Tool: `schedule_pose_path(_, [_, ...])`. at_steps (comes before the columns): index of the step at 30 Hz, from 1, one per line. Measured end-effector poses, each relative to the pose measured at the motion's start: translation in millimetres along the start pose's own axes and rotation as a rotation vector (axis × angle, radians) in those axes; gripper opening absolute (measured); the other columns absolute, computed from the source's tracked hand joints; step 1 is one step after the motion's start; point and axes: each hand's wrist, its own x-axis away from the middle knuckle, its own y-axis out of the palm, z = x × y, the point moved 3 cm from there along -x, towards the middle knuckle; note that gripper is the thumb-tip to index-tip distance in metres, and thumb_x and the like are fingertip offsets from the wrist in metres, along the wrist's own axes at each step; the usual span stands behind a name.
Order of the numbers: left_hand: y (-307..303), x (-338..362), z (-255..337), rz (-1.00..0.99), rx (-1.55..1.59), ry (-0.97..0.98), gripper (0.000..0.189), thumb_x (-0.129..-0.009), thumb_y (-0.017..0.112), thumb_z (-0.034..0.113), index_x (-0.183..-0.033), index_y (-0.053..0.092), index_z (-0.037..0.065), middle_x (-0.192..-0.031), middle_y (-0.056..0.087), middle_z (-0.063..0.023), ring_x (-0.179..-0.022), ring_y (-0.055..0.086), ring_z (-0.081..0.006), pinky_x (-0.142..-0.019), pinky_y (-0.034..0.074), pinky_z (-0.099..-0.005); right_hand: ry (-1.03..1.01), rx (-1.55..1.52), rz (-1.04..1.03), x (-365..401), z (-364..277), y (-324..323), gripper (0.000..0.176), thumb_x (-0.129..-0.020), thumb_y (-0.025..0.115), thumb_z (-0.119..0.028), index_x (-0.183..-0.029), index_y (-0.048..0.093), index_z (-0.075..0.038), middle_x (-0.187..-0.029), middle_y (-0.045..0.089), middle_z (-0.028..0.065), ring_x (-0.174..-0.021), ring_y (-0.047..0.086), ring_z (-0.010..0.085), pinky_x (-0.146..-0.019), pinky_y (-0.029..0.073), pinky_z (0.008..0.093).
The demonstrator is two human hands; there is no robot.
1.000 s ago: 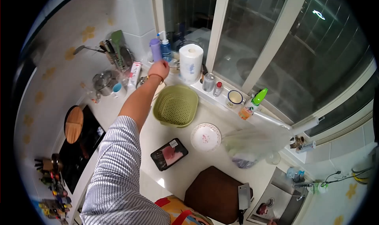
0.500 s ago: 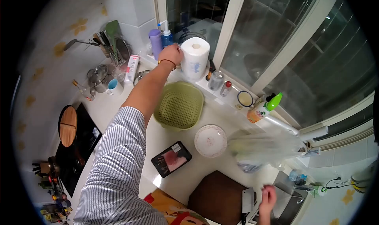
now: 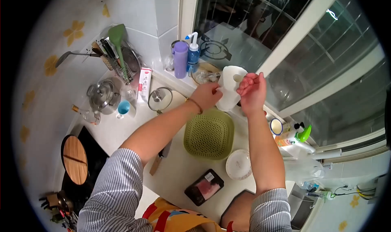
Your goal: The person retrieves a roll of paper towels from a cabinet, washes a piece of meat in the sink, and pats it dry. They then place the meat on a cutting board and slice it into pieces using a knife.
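"At the window ledge (image 3: 185,82), what's being handled?"

"Paper towel roll (image 3: 229,85). It's on the ledge, between the two hands, core hole showing on top."

"Left hand (image 3: 206,95)?"

"Nearly closed, thumb and fingers pinching the paper on the roll's near-left side. Bracelet (image 3: 196,105) on that wrist."

"Right hand (image 3: 252,93)?"

"Fingers half curled, palm showing, at the roll's other side. Can't tell if it grips any paper."

"Under the hands?"

"Green basket (image 3: 209,134) on the bench (image 3: 171,175), just below the roll. Plate (image 3: 239,165) beside its lower right, black tray (image 3: 205,187) of wrapped meat nearer the body."

"Left side?"

"Knife (image 3: 155,165) lying by the left forearm, wooden handle toward the person. Glass lid (image 3: 160,98) farther back, near the left wrist."

"Rest of the ledge?"

"Purple bottle (image 3: 180,60) and blue pump bottle (image 3: 193,59) side by side, left of the roll. Enamel mug (image 3: 276,126) to the right, past the right forearm."

"Cutting board (image 3: 238,213)?"

"Bottom edge, partly behind the right sleeve (image 3: 269,209)."
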Motion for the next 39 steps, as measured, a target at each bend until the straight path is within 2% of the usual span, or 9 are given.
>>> schedule_pose_path(8, [-27, -5, -87, -0.031, 0.149, -0.205, 0.025, -0.094, 0.058, 0.023, -0.102, 0.066, 0.001, -0.088, 0.070, -0.0118, -0.082, 0.067, -0.0247, -0.078, 0.053, -0.0374, 0.094, 0.468, 0.473, -45, -18, 25, 0.043, -0.103, 0.056, -0.048, -0.081, 0.061, -0.012, -0.070, 0.056, -0.0012, -0.057, 0.048, 0.0107, -0.053, 0.045, 0.0269])
schedule_pose_path(10, [-6, -5, -109, 0.107, 1.053, -0.612, 0.016, -0.093, 0.056, 0.022, -0.099, 0.060, 0.007, -0.091, 0.066, -0.0087, -0.087, 0.069, -0.0263, -0.077, 0.054, -0.0406, 0.075, 0.655, 0.404, -55, -9, 31, 0.045, -0.102, 0.057, -0.048, -0.077, 0.059, -0.011, -0.067, 0.053, -0.0001, -0.057, 0.048, 0.0133, -0.050, 0.039, 0.0288])
schedule_pose_path(15, [7, 0, -109, 0.164, 1.130, -0.633, 0.010, -0.097, 0.049, 0.015, -0.098, 0.057, 0.009, -0.089, 0.059, -0.0029, -0.077, 0.060, -0.0192, -0.076, 0.052, -0.0337, -0.029, 0.622, 0.489, -65, 15, 24, 0.050, -0.101, 0.061, -0.047, -0.068, 0.059, -0.010, -0.062, 0.053, 0.0003, -0.054, 0.045, 0.0106, -0.049, 0.034, 0.0279])
schedule_pose_path(17, [-14, -8, -138, 0.442, 0.643, -0.231, 0.014, -0.100, 0.047, 0.014, -0.096, 0.058, 0.007, -0.086, 0.057, -0.0004, -0.074, 0.054, -0.0140, -0.071, 0.048, -0.0304, -0.097, 0.719, 0.426, -74, -5, 11, 0.051, -0.101, 0.062, -0.048, -0.069, 0.060, -0.008, -0.063, 0.052, -0.0006, -0.057, 0.046, 0.0107, -0.054, 0.036, 0.0282])
schedule_pose_path(22, [-43, 6, -141, 0.361, 0.683, -0.292, 0.020, -0.104, 0.046, 0.017, -0.102, 0.061, 0.004, -0.078, 0.050, 0.0038, -0.072, 0.047, -0.0079, -0.067, 0.042, -0.0261, -0.106, 0.979, 0.157, -70, 8, 42, 0.053, -0.102, 0.062, -0.047, -0.069, 0.063, -0.006, -0.064, 0.054, -0.0019, -0.062, 0.048, 0.0094, -0.061, 0.039, 0.0269])
schedule_pose_path(25, [-70, 35, -109, 0.220, 0.480, -0.279, 0.020, -0.095, 0.063, 0.009, -0.114, 0.064, 0.008, -0.083, 0.047, 0.0062, -0.075, 0.044, -0.0079, -0.068, 0.041, -0.0248, -0.042, 0.920, 0.098, -73, 26, 34, 0.050, -0.103, 0.060, -0.046, -0.071, 0.062, -0.008, -0.061, 0.049, -0.0013, -0.056, 0.044, 0.0099, -0.053, 0.034, 0.0279])
schedule_pose_path(30, [-119, 62, -107, -0.142, -0.101, -0.065, 0.086, -0.060, 0.090, 0.003, -0.140, 0.064, 0.019, -0.084, 0.049, -0.0016, -0.077, 0.051, -0.0171, -0.073, 0.047, -0.0295, -0.200, 0.879, 0.041, -84, 14, 31, 0.048, -0.103, 0.064, -0.040, -0.068, 0.063, -0.006, -0.066, 0.056, -0.0031, -0.061, 0.047, 0.0076, -0.058, 0.037, 0.0261])
schedule_pose_path(31, [-125, 61, -107, -0.096, -0.171, 0.112, 0.076, -0.072, 0.092, 0.033, -0.142, 0.063, 0.022, -0.087, 0.064, -0.0074, -0.074, 0.061, -0.0263, -0.071, 0.053, -0.0381, -0.235, 1.039, 0.024, -83, 17, 35, 0.049, -0.101, 0.066, -0.040, -0.068, 0.062, -0.004, -0.063, 0.056, 0.0009, -0.059, 0.048, 0.0094, -0.056, 0.039, 0.0292])
schedule_pose_path(39, [-123, 73, -124, -0.265, -0.563, -0.008, 0.029, -0.099, 0.062, 0.039, -0.109, 0.073, 0.014, -0.094, 0.072, -0.0157, -0.088, 0.068, -0.0393, -0.075, 0.053, -0.0491, -0.471, 1.596, -0.059, -89, 21, 45, 0.051, -0.095, 0.070, -0.042, -0.065, 0.064, -0.002, -0.059, 0.059, 0.0162, -0.053, 0.053, 0.0352, -0.054, 0.045, 0.0409])
